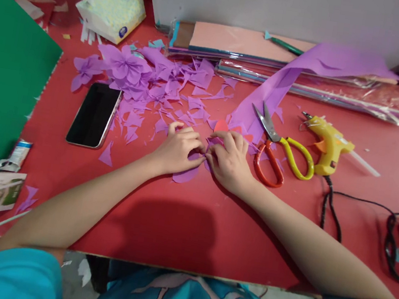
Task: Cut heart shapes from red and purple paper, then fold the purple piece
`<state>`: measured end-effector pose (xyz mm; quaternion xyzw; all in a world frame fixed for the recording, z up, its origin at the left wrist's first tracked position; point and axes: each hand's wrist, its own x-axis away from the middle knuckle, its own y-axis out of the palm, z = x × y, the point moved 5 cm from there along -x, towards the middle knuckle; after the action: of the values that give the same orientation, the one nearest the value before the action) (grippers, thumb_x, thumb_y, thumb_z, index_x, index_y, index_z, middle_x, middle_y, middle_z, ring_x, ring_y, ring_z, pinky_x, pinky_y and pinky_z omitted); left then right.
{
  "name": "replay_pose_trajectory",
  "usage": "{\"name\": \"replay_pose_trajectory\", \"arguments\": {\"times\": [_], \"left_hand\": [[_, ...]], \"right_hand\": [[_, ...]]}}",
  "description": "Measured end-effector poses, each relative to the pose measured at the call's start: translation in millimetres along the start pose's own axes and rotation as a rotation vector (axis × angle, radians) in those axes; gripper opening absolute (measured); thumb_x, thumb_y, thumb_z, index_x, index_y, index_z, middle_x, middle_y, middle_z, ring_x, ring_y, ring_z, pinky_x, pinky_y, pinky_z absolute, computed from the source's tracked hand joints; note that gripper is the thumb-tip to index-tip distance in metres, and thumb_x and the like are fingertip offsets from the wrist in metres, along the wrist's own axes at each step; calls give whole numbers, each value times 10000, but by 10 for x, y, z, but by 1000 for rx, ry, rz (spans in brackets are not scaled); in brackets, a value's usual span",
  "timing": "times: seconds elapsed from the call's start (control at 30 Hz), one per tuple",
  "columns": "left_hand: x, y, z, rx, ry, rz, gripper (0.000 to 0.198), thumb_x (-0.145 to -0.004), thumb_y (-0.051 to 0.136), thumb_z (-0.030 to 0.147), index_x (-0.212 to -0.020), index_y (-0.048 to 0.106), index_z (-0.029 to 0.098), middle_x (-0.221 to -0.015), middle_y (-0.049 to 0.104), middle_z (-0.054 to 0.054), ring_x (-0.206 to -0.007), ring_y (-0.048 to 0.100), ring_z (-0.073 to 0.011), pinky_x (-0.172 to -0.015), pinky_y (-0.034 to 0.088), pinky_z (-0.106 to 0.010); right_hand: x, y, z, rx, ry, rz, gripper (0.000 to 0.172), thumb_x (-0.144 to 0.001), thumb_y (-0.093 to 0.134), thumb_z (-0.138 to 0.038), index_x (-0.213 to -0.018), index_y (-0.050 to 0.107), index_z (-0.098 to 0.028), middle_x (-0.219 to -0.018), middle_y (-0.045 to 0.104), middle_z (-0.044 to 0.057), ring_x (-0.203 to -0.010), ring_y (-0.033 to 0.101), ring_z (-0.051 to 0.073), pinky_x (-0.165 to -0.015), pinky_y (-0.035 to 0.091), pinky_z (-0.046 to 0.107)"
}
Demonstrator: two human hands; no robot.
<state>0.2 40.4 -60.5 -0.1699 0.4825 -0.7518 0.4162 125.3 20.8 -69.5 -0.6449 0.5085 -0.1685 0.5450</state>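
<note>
Both hands meet over the red table, their fingertips almost touching. My left hand (180, 150) is closed, thumb and forefinger pinching a purple paper piece (185, 175) whose rounded lobe shows beneath it. My right hand (230, 164) pinches the same purple paper from the other side. Part of the paper is hidden under the fingers. Just beyond my right hand lie red paper pieces (221, 126). Scissors (270, 132) with one red and one yellow handle lie open to the right. Left of them, many purple scraps (171, 88) spread behind the hands.
A black phone (94, 115) lies at the left, near purple paper flowers (127, 66) and a tissue box (116, 14). At the right is a yellow glue gun (330, 143) with its cord. Wrapped paper packs (238, 43) and a purple strip (280, 84) lie at the back.
</note>
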Motion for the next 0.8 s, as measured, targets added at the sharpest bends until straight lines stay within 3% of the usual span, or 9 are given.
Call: {"name": "replay_pose_trajectory", "arguments": {"times": [0.4,0.57,0.8], "left_hand": [[-2,8,-13,10,-14,8,142,-828,543,263,-744,628,186,-781,652,-3,-854,569,-172,-922,227,-436],[5,19,-15,5,-10,5,151,-838,529,268,-759,627,186,-790,655,-10,-847,569,-174,-937,228,-438],[12,-69,-36,20,-85,164,139,-831,549,267,-755,631,183,-786,660,-14,-816,577,-169,-930,277,-416]], "right_hand": [[-7,-43,30,-101,16,46,131,-867,494,-232,-794,593,-187,-1090,579,115,-1034,447,286,-863,363,475],[-14,-141,97,-196,77,148,58,-838,493,-208,-876,536,-196,-1023,549,117,-991,507,272,-866,400,490],[12,-176,237,-325,232,241,294,-780,571,-243,-1032,428,-200,-966,533,91,-867,543,211,-754,479,396]]}}
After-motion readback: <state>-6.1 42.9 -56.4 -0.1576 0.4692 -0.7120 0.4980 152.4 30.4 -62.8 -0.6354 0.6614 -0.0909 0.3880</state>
